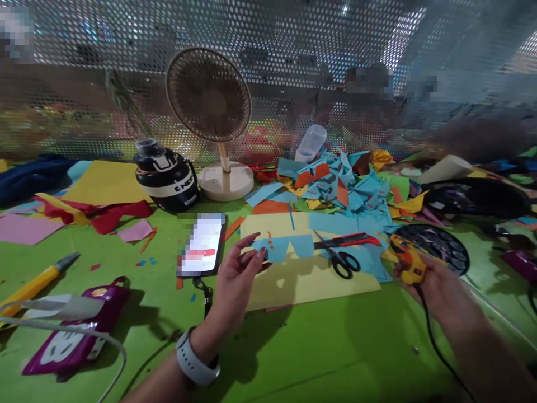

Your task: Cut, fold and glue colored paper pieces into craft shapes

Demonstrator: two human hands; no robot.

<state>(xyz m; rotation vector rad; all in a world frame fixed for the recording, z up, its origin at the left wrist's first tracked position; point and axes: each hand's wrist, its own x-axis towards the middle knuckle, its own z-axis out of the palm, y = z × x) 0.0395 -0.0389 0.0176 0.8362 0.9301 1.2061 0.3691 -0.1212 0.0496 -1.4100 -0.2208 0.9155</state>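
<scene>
My left hand [239,266], with a pale watch band on its wrist, pinches the left end of a blue paper cut-out [287,248] shaped like eyeglasses, with a notch in its lower edge. Small orange bits show near my fingertips. Below the cut-out lies a yellow paper sheet [302,285]. Off to the right, my right hand [440,285] is closed around a small yellow device [411,266] with a black cord; its exact kind is unclear. Black-handled scissors [344,263] and a red and black cutter [356,240] lie between my hands.
A phone [203,246] lies left of the sheet. Behind stand a black bottle [168,176] and a fan [225,180]. Paper scraps [344,182] are heaped at the back. A black round tray [440,246] is at right; a purple pouch [79,330] and yellow cutter [39,285] are at left.
</scene>
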